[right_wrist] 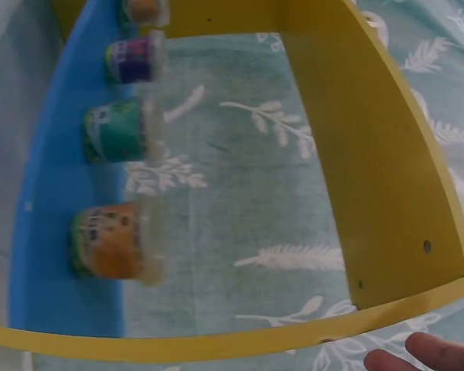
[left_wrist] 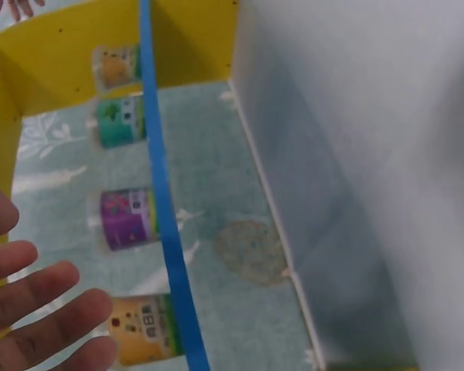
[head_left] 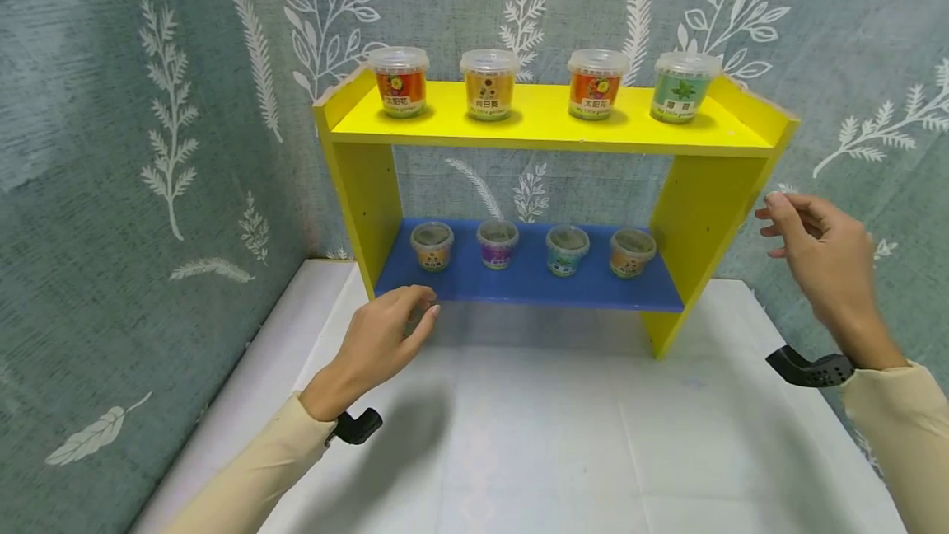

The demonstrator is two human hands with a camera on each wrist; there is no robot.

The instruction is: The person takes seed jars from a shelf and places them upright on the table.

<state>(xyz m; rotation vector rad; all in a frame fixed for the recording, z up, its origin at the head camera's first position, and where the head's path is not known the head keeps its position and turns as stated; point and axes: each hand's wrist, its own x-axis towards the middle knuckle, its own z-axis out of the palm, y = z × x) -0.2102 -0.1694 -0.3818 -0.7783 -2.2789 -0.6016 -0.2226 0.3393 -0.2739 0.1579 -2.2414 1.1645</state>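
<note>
My left hand [head_left: 389,332] hovers in front of the blue lower shelf's left end, fingers loosely bent and holding nothing. In the left wrist view its fingers [left_wrist: 54,309] overlap the orange-labelled cup [left_wrist: 145,328]. My right hand [head_left: 830,250] is raised outside the shelf's right side panel, fingers relaxed and holding nothing. The yellow shelf unit [head_left: 552,138] carries a row of lidded plastic cups on each level. On the lower level stand an orange-labelled cup [head_left: 432,258], a purple cup [head_left: 497,254], a teal cup [head_left: 567,260] and another orange cup [head_left: 630,262].
Along the yellow top stand a red cup [head_left: 403,93], a yellow-orange cup [head_left: 489,93], a second red cup [head_left: 593,95] and a green cup [head_left: 678,97]. White sheeting [head_left: 534,435] covers the table. Leaf-patterned green cloth [head_left: 96,270] hangs behind and at both sides.
</note>
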